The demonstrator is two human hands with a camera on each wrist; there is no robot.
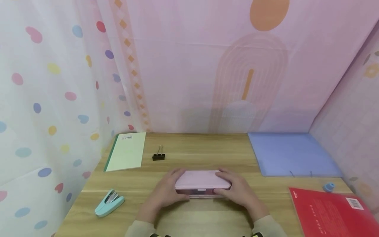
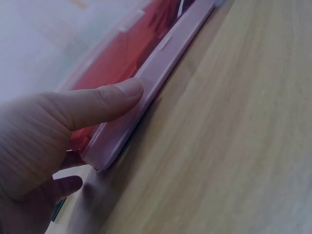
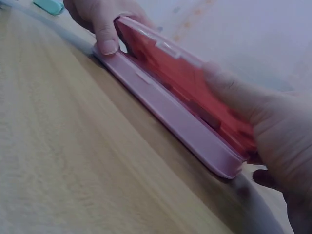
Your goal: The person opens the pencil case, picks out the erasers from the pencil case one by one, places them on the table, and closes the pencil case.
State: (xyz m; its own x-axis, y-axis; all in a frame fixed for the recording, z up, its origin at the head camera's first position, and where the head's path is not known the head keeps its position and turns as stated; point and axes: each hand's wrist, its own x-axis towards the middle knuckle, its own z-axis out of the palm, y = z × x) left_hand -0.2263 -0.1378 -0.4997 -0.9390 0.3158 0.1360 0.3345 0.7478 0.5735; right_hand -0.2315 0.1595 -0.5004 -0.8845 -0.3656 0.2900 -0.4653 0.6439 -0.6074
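A pink pencil case (image 1: 202, 179) lies on the wooden table in front of me, its lid raised partway at the front edge. Red shows inside the gap in the right wrist view; what the case holds cannot be made out. My left hand (image 1: 169, 188) grips the left end, with the thumb (image 2: 129, 87) on the front wall of the base and the other fingers behind. At the right end my right hand (image 1: 238, 189) holds the case, its thumb (image 3: 222, 83) against the lid's front edge.
To the left lie a mint stapler (image 1: 109, 203), a black binder clip (image 1: 158, 157) and a pale green notebook (image 1: 125, 151). A blue folder (image 1: 296, 154), a red book (image 1: 331, 210) and a small blue object (image 1: 328, 187) are on the right. Curtains (image 1: 183, 65) hang around the table.
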